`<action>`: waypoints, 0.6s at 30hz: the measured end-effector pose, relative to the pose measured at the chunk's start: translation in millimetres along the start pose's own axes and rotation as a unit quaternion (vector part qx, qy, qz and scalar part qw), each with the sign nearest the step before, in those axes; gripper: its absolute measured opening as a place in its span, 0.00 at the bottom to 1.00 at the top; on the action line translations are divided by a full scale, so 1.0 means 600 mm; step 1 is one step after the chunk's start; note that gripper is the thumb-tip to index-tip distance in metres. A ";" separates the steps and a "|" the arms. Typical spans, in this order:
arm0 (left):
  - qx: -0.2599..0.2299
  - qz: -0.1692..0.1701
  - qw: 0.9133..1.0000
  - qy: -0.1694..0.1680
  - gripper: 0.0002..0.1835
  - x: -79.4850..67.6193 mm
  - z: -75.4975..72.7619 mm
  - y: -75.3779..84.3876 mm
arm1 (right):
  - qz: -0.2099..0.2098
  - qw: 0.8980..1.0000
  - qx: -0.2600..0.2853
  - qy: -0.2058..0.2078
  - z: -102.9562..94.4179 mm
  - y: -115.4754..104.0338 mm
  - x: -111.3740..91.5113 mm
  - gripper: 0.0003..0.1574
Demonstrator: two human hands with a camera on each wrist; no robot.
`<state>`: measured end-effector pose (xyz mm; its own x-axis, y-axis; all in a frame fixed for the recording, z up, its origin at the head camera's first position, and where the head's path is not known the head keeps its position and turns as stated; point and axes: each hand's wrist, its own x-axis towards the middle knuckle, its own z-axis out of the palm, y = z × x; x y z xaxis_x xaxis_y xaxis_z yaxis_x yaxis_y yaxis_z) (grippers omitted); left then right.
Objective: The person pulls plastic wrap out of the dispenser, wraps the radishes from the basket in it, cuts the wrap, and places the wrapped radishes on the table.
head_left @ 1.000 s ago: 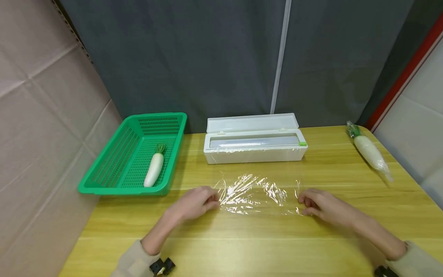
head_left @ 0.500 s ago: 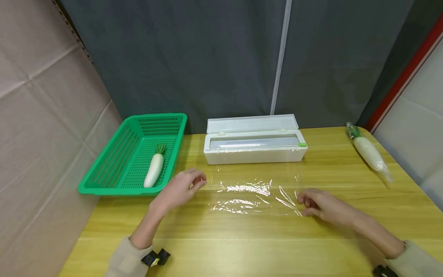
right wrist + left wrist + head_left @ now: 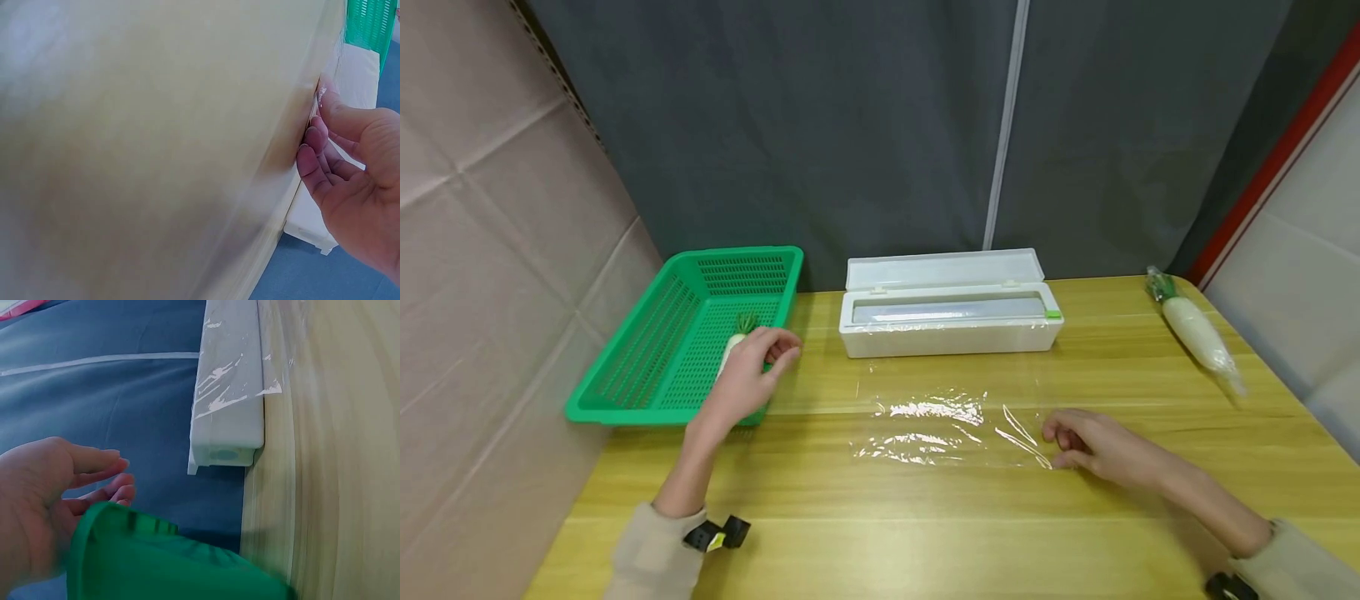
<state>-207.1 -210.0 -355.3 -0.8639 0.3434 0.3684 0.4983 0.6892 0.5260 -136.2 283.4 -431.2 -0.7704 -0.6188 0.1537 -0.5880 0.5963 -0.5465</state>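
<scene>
In the head view, the left hand (image 3: 748, 371) is above the near right part of the green basket (image 3: 662, 417), hiding the lower part of a white radish (image 3: 734, 342); only the leafy end and a strip of its body show inside. The fingers are loosely bent with a gap to the thumb, and they hold nothing. Whether the hand touches the basket is hard to judge. The clear film (image 3: 934, 410) lies over the wooden table (image 3: 880, 542), so transparent that mainly its glints and faint edges show. At its right edge, the right hand (image 3: 1097, 442) has thumb and fingers curled in, pinching the film. The white box (image 3: 951, 340) behind has its lid up and a pale roll (image 3: 951, 311) inside; film runs over its front. A second radish (image 3: 1197, 333), wrapped in film, lies near the table's right edge. The sleeves are cut off below.

In the left wrist view, the basket is blurred and cut off at the bottom, covering part of the slack, bare-fingered left hand. The box's end shows with film draped across it.

In the right wrist view, the table is blurred. The right hand, cut off at the right, partly covers the box; its fingertips meet the film's hard-to-see edge. A corner of the basket shows at the top.
</scene>
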 end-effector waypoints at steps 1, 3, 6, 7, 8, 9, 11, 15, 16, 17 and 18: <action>-0.002 -0.002 1.000 0.009 0.08 0.001 -0.003 -0.004 | -0.001 1.000 -0.001 0.000 0.000 0.000 0.000 0.16; -0.005 -0.010 1.000 0.025 0.09 0.002 -0.007 -0.014 | 0.000 1.000 -0.001 -0.001 0.000 0.000 0.001 0.16; -0.006 -0.025 0.999 0.043 0.10 0.004 -0.014 -0.027 | 0.002 1.000 -0.002 -0.003 -0.001 0.000 0.001 0.16; -0.005 -0.028 0.998 0.048 0.11 0.004 -0.015 -0.032 | 0.002 1.000 -0.003 -0.003 -0.001 0.000 0.001 0.16; -0.005 -0.032 0.998 0.053 0.11 0.005 -0.018 -0.037 | 0.002 1.000 -0.002 -0.004 -0.001 0.000 0.001 0.16; -0.005 -0.036 0.998 0.056 0.12 0.005 -0.020 -0.041 | 0.002 1.000 -0.002 -0.004 -0.001 -0.001 0.001 0.16; -0.005 -0.049 0.997 0.061 0.12 0.005 -0.026 -0.050 | 0.004 1.000 -0.001 -0.006 -0.001 0.000 0.001 0.16; -0.001 -0.098 0.994 0.049 0.15 0.005 -0.043 -0.068 | 0.010 1.000 0.003 -0.015 -0.002 0.001 0.003 0.16; 0.002 -0.112 0.993 0.044 0.16 0.005 -0.048 -0.073 | 0.011 1.000 0.005 -0.019 -0.002 0.002 0.004 0.16; 0.004 -0.124 0.991 0.038 0.17 0.005 -0.052 -0.078 | 0.010 1.000 0.009 -0.022 -0.003 0.003 0.005 0.15; 0.008 -0.135 0.990 0.033 0.18 0.006 -0.056 -0.082 | 0.008 1.000 0.012 -0.024 -0.004 0.003 0.007 0.15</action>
<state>-232.4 -264.3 -354.2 -0.9585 0.1039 0.2654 0.2486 0.7605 0.5999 -140.9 283.2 -429.6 -0.7659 -0.6342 0.1052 -0.5697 0.5937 -0.5683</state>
